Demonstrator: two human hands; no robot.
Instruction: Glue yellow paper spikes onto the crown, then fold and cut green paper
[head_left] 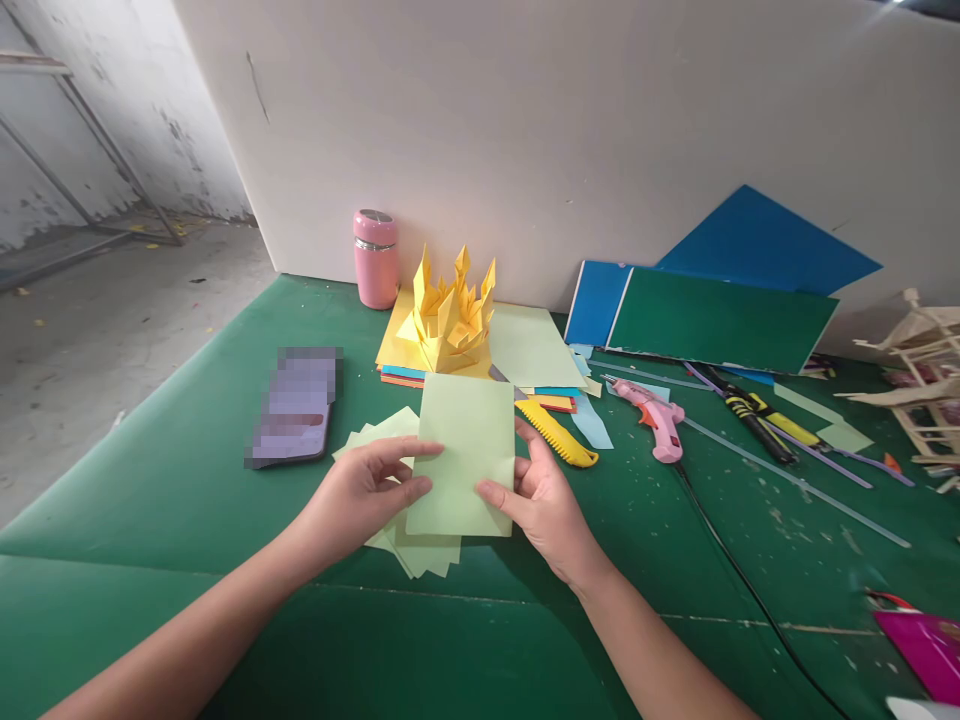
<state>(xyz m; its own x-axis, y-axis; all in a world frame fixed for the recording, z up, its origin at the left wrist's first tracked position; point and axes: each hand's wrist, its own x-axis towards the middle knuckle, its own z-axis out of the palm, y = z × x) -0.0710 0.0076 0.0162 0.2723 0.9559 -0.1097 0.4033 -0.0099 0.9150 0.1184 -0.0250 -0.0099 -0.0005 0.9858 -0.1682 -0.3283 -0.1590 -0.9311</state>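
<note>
Right hand [536, 495] grips a pale green sheet [465, 440], perhaps to steady it, above similar sheets [420, 555]; left hand [367, 490], seemingly half-open, touches its edge.

One pale green sheet [466, 450], upright between left hand [375, 485] and right hand [544, 500]. Behind it: one yellow folded-paper crown [450, 325] on stacked coloured paper [391, 350]; one pink flask [376, 262]. Right: one yellow-handled knife [559, 432], one pink glue gun [658, 418]. Left: one phone [296, 408].
</note>
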